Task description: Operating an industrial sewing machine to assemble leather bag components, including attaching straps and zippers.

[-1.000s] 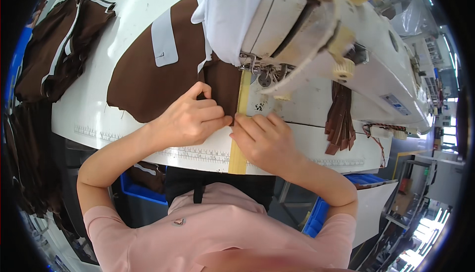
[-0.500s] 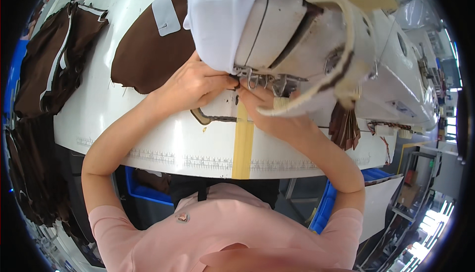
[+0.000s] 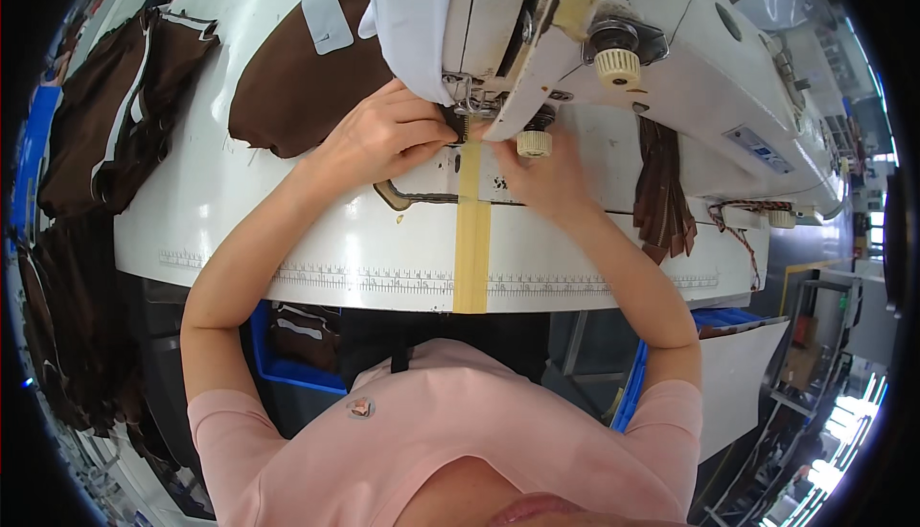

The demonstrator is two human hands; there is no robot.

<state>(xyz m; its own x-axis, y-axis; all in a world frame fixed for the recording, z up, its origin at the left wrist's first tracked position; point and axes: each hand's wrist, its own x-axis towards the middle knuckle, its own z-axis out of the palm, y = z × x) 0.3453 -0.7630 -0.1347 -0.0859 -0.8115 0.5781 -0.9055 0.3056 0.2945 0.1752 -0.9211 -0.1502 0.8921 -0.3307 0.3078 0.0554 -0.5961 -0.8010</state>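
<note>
A white sewing machine (image 3: 671, 57) stands over the table, a white cloth (image 3: 412, 29) draped on the left end of its head. My left hand (image 3: 383, 136) is closed in a pinch just left of the presser foot (image 3: 470, 105). At its fingertips is something small and dark, too hidden to name. My right hand (image 3: 544, 174) reaches in from the other side, its bent fingers partly behind a cream tension knob (image 3: 534, 144). What those fingers hold, if anything, is hidden. Beyond my left hand lies a brown fabric piece (image 3: 302, 86) with a pale grey patch (image 3: 327, 19).
Yellow tape (image 3: 471, 259) crosses the printed ruler along the table's front edge. Brown strips (image 3: 663, 196) hang right of my right hand. More brown fabric (image 3: 101, 134) with white edging is piled at the left. A blue bin (image 3: 297, 374) sits below the table.
My view has shifted, showing more of the machine's knobs. My right fingertips have drawn slightly right, away from the left ones. My left hand keeps its pinch beside the presser foot.
</note>
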